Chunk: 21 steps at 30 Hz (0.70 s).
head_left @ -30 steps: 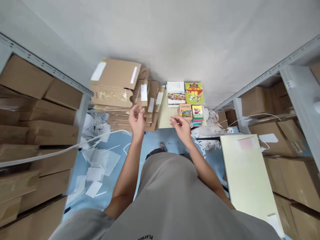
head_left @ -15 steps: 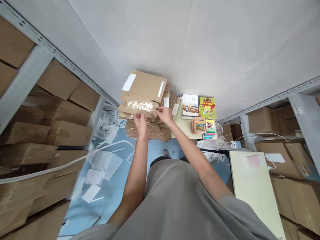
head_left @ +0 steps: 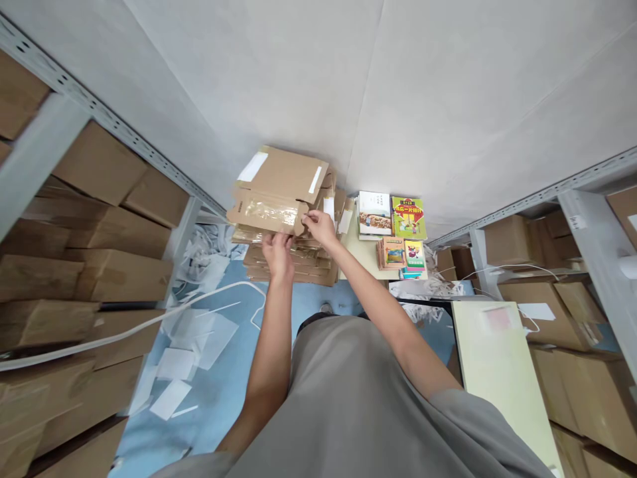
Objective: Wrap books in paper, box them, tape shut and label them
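Head view: a flat cardboard mailer (head_left: 271, 212) is gripped at its right end by the right hand (head_left: 320, 228) and supported from beneath by the left hand (head_left: 277, 255), apparently pinched. It is held just above a stack of flat cartons (head_left: 293, 259). Books (head_left: 393, 219) are seen to the right.

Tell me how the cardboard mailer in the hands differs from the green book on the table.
The cardboard mailer is plain brown with white strips; the green book has a bright printed cover. The mailer tops a tall stack and is gripped by the left hand and right hand; the book lies untouched. The mailer looks larger. Both are flat and rectangular.
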Tool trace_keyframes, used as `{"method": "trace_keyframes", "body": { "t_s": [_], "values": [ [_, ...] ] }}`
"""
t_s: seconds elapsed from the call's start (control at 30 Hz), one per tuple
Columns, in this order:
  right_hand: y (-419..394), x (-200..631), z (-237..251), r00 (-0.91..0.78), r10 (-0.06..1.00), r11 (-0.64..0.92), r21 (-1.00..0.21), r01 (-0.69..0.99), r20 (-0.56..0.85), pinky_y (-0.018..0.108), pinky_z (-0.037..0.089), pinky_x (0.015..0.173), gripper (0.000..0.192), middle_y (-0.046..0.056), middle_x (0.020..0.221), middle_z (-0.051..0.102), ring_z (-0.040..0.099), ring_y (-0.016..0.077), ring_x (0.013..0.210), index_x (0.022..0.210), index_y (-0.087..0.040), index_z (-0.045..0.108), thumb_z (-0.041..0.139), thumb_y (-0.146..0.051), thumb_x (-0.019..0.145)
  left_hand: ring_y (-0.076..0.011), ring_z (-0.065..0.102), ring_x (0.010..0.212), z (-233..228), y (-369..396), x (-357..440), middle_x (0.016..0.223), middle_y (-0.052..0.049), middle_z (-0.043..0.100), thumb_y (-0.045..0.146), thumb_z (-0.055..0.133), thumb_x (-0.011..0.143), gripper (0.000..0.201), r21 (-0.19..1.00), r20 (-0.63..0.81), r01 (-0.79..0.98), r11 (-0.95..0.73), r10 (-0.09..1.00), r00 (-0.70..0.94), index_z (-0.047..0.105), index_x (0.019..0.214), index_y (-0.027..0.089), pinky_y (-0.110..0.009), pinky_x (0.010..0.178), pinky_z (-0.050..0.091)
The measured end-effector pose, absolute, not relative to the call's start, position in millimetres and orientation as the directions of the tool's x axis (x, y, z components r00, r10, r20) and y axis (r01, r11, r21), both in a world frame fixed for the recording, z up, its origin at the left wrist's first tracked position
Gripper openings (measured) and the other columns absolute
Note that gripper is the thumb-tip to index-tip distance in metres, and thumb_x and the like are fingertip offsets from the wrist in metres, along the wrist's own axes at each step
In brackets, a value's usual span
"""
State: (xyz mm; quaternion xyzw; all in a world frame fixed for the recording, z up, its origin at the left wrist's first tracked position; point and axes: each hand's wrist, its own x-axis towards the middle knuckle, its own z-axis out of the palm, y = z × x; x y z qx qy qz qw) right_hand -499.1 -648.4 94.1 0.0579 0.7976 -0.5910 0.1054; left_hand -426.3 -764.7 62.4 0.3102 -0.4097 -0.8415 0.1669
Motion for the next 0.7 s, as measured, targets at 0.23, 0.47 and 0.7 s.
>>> {"method": "trace_keyframes", "body": {
  "t_s": [0.23, 0.47, 0.7],
  "values": [
    [-642, -471, 98, -0.950, -0.127, 0.108, -0.956, 0.273, -0.286, 0.027, 0.067, 0.083, 0.010, 0.001, 0.098, 0.087, 0.081, 0.0136, 0.076, 0.098, -0.022, 0.075, 0.071, -0.024, 0.106, -0.0199, 0.080, 0.104, 68, -769, -436, 0.104, -0.008, 0.082, 0.053, 0.094, 0.088, 0.041, 0.779, -0.404, 0.014, -0.627, -0.520, -0.752, 0.067, 0.098, 0.024, -0.031, 0.097, 0.062],
    [-608, -434, 101, -0.967, -0.133, 0.082, -0.974, 0.209, -0.218, 0.030, 0.067, 0.084, 0.023, 0.003, 0.096, 0.086, 0.080, 0.0150, 0.075, 0.097, -0.023, 0.073, 0.078, -0.044, 0.105, -0.0122, 0.067, 0.076, 80, -759, -453, 0.081, 0.002, 0.067, 0.049, 0.098, 0.081, 0.046, 0.910, -0.236, 0.046, -0.412, -0.605, -0.760, 0.062, 0.085, 0.021, -0.026, 0.080, 0.059],
    [-464, -387, 137, -0.973, 0.228, 0.164, -0.986, -0.008, 0.046, 0.043, 0.068, 0.098, 0.054, 0.010, 0.108, 0.085, 0.082, 0.0264, 0.099, 0.111, -0.025, 0.078, 0.076, -0.077, 0.096, -0.0146, 0.063, 0.082, 117, -720, -420, 0.085, 0.002, 0.063, 0.060, 0.097, 0.082, 0.050, 0.963, 0.037, 0.154, -0.220, -0.460, -0.887, 0.066, 0.089, 0.022, -0.029, 0.090, 0.058]
  ]
}}
